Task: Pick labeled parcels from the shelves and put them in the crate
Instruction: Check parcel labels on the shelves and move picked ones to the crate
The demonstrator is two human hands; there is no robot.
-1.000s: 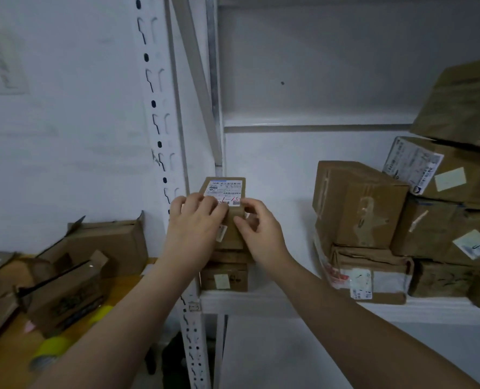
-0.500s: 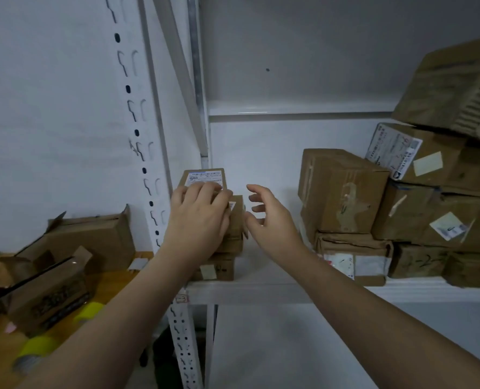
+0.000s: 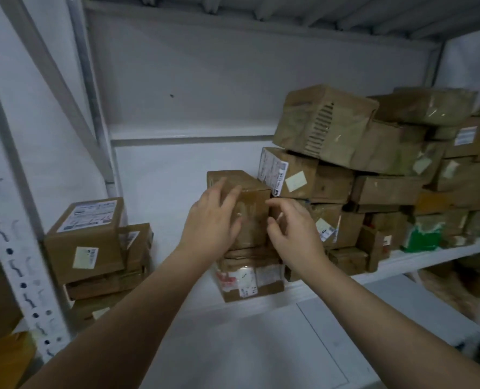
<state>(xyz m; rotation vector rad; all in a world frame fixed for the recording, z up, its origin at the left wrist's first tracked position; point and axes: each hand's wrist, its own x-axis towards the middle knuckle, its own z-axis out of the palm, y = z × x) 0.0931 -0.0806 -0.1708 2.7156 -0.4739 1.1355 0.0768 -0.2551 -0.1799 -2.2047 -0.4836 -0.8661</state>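
Down at the bottom edge, both bare forearms are stretched up toward the shelf point(image 3: 418, 258), close together but not touching. The left hand point(image 3: 212, 223) is laid flat-ish on the front of a plain brown box point(image 3: 254, 220), fingers pretty much straight and spread over its near top corner. The right hand point(image 3: 293, 237) is held at the box's right edge with fingers curled; whether anything is actually gripped can't be told, it's all a bit blurred. That box is perched on top of a taped parcel point(image 3: 250, 279) with a white-and-red label, which is parked at the shelf's front lip. Off to the left a smaller stack is topped by a labelled box point(image 3: 86, 240), set just beside the slotted upright post point(image 3: 14, 248). Further back and to the right, a messy pile of boxes point(image 3: 373, 169) is stacked up against the white back panel point(image 3: 205, 80), some with labels showing, some taped.
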